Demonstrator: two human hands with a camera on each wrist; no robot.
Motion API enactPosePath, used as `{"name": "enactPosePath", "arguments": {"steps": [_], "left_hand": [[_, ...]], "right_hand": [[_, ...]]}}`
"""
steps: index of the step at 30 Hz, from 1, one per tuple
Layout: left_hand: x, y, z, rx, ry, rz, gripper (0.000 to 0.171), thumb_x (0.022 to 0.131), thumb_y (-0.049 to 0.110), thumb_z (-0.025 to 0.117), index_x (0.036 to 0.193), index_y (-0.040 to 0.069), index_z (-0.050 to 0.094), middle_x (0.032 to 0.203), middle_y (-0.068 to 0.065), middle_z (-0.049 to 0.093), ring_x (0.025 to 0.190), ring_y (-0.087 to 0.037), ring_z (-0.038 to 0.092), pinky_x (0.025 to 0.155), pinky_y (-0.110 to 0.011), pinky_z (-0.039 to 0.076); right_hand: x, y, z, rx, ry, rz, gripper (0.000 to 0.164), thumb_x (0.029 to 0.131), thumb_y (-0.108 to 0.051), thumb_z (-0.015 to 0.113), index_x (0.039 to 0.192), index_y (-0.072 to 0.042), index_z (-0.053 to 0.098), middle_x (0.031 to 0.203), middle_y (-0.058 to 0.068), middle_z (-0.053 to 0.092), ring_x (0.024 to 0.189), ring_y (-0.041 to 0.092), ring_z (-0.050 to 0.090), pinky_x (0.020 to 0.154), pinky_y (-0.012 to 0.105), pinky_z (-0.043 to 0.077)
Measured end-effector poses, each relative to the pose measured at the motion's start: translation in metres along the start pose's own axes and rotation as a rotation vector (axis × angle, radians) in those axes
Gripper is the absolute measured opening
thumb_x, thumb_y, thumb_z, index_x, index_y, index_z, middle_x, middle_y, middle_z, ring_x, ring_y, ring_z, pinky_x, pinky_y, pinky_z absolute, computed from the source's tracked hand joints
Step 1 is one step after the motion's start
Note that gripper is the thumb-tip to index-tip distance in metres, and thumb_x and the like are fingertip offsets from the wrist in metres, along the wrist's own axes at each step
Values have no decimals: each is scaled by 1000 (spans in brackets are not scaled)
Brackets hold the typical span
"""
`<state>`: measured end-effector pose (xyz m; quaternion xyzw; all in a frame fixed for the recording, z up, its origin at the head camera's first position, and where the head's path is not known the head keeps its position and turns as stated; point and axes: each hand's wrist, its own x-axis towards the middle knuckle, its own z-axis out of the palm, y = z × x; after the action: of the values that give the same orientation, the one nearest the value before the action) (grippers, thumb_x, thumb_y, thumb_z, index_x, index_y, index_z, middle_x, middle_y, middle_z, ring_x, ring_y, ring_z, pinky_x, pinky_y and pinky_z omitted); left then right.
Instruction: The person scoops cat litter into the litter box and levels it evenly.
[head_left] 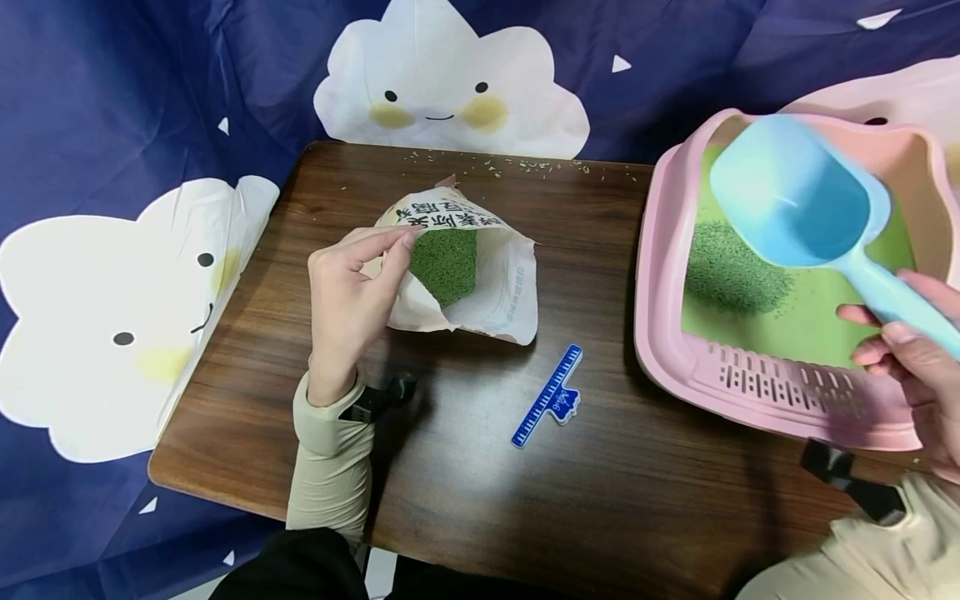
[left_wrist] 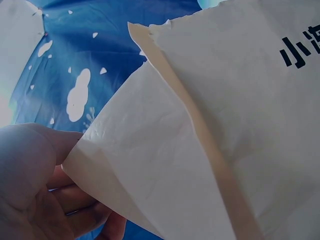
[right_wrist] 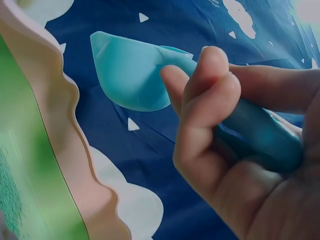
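My left hand [head_left: 347, 287] pinches the rim of a white paper bag [head_left: 501, 292] printed with black characters. The bag gapes toward me and shows green granules [head_left: 447, 265] inside. In the left wrist view, the thumb and fingers hold a folded corner of the bag [left_wrist: 135, 140]. On the right, my right hand [head_left: 918, 358] grips the handle of a light-blue scoop [head_left: 798, 200], held above a pink litter box [head_left: 651, 275]. The scoop's bowl looks bare inside. A pile of green granules [head_left: 731, 271] lies on the box's light-green floor.
A blue bag clip [head_left: 547, 398] lies on the brown wooden table [head_left: 465, 475] between bag and box. Small pale bits [head_left: 525, 167] are scattered along the table's back edge. A dark-blue cloth [head_left: 247, 75] with white clouds hangs behind and at the left.
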<state>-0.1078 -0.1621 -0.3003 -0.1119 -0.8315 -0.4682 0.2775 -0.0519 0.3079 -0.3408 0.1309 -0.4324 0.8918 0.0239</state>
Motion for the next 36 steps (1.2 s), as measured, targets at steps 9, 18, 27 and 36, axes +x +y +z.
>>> {"name": "enactPosePath", "arguments": {"steps": [9, 18, 27, 36], "left_hand": [[0, -1, 0, -4, -4, 3, 14, 89, 9, 66, 93, 6, 78, 93, -6, 76, 89, -16, 71, 83, -21, 52], [-1, -1, -1, 1, -6, -2, 14, 89, 10, 66, 94, 7, 78, 94, -5, 76, 90, -16, 71, 84, -21, 52], [-1, -1, 0, -1, -5, 5, 14, 89, 9, 65, 93, 6, 78, 93, -6, 76, 88, -17, 71, 82, -20, 52], [-1, -1, 0, 1, -9, 4, 14, 89, 9, 65, 92, 5, 78, 94, -6, 76, 86, -17, 70, 80, -18, 51]], "right_hand": [[1, 0, 15, 63, -66, 26, 47, 96, 18, 15, 139, 15, 35, 110, 33, 65, 75, 29, 71, 62, 27, 57], [-1, -4, 32, -76, -96, 125, 54, 90, 28, 22, 142, 16, 30, 111, 28, 67, 76, 22, 69, 46, 21, 52], [3, -3, 51, -367, -105, 205, 51, 88, 30, 33, 137, 17, 39, 104, 19, 72, 72, 17, 67, 32, 20, 32], [3, 8, 73, -599, -67, 309, 45, 87, 20, 52, 132, 11, 51, 95, 11, 75, 65, 14, 66, 37, 25, 41]]}}
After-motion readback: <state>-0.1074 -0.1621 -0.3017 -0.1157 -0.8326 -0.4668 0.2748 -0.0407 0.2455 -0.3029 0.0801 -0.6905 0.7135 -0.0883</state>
